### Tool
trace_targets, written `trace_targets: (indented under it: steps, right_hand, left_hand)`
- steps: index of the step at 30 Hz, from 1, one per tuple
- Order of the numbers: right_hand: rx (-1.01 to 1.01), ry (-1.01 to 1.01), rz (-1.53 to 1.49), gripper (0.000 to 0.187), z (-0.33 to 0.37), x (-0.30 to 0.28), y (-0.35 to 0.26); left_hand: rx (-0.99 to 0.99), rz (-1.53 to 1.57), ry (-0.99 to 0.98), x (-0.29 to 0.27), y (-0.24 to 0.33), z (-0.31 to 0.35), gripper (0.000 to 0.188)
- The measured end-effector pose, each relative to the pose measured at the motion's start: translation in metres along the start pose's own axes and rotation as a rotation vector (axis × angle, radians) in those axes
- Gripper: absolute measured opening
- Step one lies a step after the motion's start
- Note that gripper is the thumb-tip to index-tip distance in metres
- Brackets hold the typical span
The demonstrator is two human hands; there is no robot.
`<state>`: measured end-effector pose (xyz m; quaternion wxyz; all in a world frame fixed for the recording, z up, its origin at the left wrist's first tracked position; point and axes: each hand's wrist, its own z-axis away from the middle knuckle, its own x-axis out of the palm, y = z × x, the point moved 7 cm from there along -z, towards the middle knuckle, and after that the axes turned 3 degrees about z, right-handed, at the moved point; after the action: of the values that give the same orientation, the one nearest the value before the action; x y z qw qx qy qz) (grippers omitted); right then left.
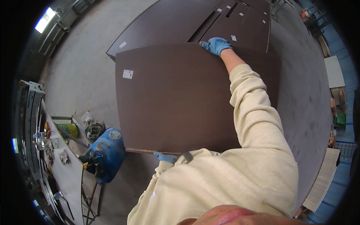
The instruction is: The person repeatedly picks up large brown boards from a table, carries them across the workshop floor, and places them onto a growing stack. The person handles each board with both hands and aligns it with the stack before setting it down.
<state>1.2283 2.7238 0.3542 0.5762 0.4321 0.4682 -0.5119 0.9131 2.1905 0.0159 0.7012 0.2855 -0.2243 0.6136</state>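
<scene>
A large dark brown board (pixel 176 101) with a white label near its far left corner lies broad in front of me. At its far edge my right hand (pixel 217 45), in a blue glove, is closed with the fingers curled over the edge. Close to my body, my left hand (pixel 165 157), also in a blue glove, grips the board's near edge; its fingers are partly hidden. Beyond the board, and partly covered by it, more dark brown boards (pixel 161 30) with small white labels lie flat, with dark gaps between some of them.
To the left stands a white worktable (pixel 67 176) with tools and small items on it. A blue sack (pixel 108 152) hangs or stands beside it, near the board's left corner. Stacked pale boards (pixel 322 183) line the right side. Grey floor (pixel 82 67) surrounds the boards.
</scene>
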Motion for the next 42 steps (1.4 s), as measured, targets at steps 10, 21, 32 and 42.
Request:
trace_targets:
  steps: [10,21,32,42]
  right_hand:
    - [-0.153,-0.045,-0.001,0.068,-0.016,0.04,0.061]
    - [-0.442,0.084,-0.028,0.09,-0.064,0.06,0.086]
    - [-0.738,0.015,0.055,0.09,-0.126,-0.009,0.037]
    - [-0.907,0.082,0.03,0.088,-0.112,-0.04,0.013]
  left_hand:
    - [-0.108,-0.055,0.102,-0.009,-0.133,0.026,0.106]
    - [0.026,0.288,-0.041,0.028,-0.263,0.071,0.113]
    - [0.236,0.602,0.058,0.1,-0.337,0.103,0.112]
    - [0.366,0.726,0.139,0.12,-0.438,0.143,0.111]
